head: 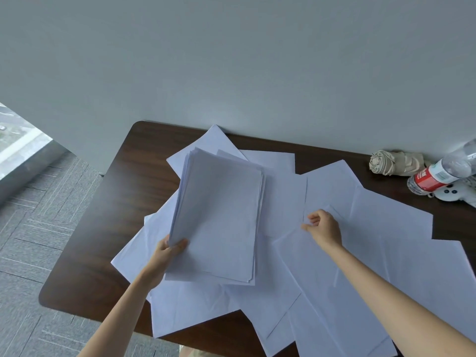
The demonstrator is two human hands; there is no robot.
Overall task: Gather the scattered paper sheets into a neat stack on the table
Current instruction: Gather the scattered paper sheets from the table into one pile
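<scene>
A stack of white paper sheets (219, 215) is held up over the dark wooden table (85, 253), its edges slightly uneven. My left hand (168, 251) grips the stack at its lower left corner. Several loose white sheets (373, 253) lie scattered and overlapping across the table, from the back wall to the front edge. My right hand (323, 226) rests on the loose sheets to the right of the stack, its thumb and fingers pinching the corner of one loose sheet (327, 191).
At the back right stand a clear plastic bottle with a red label (438, 175), a crumpled beige cloth (394, 162) and a white game controller (452, 193). A grey-white wall borders the table's far edge. Grey carpet (38, 228) lies to the left.
</scene>
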